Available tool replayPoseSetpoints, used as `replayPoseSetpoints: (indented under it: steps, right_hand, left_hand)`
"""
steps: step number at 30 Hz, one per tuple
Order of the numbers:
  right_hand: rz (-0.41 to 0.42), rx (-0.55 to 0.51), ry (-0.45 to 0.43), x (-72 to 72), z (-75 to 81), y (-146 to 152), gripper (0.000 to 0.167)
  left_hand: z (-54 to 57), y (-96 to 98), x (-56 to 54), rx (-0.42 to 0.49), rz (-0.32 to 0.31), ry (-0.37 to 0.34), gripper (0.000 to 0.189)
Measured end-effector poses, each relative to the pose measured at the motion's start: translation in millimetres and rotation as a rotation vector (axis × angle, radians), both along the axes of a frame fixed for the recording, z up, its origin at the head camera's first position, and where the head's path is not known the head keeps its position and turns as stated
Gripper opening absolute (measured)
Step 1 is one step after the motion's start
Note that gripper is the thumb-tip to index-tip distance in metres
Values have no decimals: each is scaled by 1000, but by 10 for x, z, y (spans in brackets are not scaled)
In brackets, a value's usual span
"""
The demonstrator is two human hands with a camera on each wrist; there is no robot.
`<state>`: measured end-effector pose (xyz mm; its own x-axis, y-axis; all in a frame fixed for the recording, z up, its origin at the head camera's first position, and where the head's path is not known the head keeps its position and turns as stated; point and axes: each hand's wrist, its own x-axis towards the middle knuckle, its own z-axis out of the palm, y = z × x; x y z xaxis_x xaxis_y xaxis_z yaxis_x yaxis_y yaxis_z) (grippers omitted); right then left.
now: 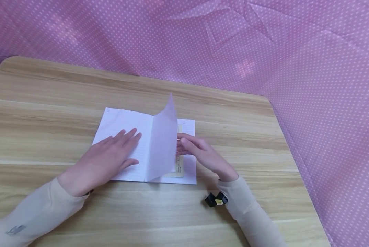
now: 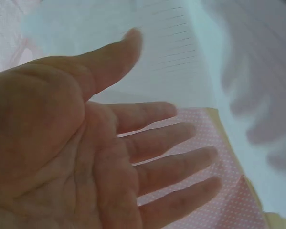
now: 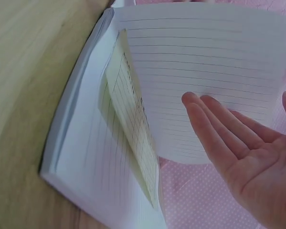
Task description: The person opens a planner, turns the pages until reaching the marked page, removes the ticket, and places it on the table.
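A lined notebook (image 1: pixel 188 171) lies spread on the table, with one page (image 1: pixel 164 144) standing up near its middle. Over the left page is my left hand (image 1: pixel 108 157), its fingers straight and holding nothing; whether it touches the paper I cannot tell. My right hand (image 1: pixel 204 152) has its extended fingers (image 3: pixel 209 121) at the right side of the raised page, against it or very close. A pale yellow lined slip of paper (image 3: pixel 128 105) sits on the right-hand pages, tilted up in the right wrist view. The raised page partly hides this slip in the head view.
The notebook rests on a wood-grain table (image 1: pixel 147 219) with rounded far corners. Pink dotted cloth (image 1: pixel 203 44) hangs behind and along the right side. A small black device (image 1: pixel 216 199) with a yellow label is at the right sleeve's underside.
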<state>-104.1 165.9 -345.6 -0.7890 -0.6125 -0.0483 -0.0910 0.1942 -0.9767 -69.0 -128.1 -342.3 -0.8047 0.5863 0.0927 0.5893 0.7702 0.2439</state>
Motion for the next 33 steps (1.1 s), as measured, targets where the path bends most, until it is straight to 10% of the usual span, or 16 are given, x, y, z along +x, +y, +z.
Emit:
replayPoseSetpoints:
  steps: [12,23,33]
  right_hand:
    - [163,10,29,62,-32,-220,42]
    - [329,306,374,179,-91,-445,44]
    - [409,507,513,265,-125,-569,48]
  left_hand:
    - [264,112,59,143,-18,211,71]
    - [408,104,80,152,-79,371,68]
    - [192,4,6,-31,1,166,51]
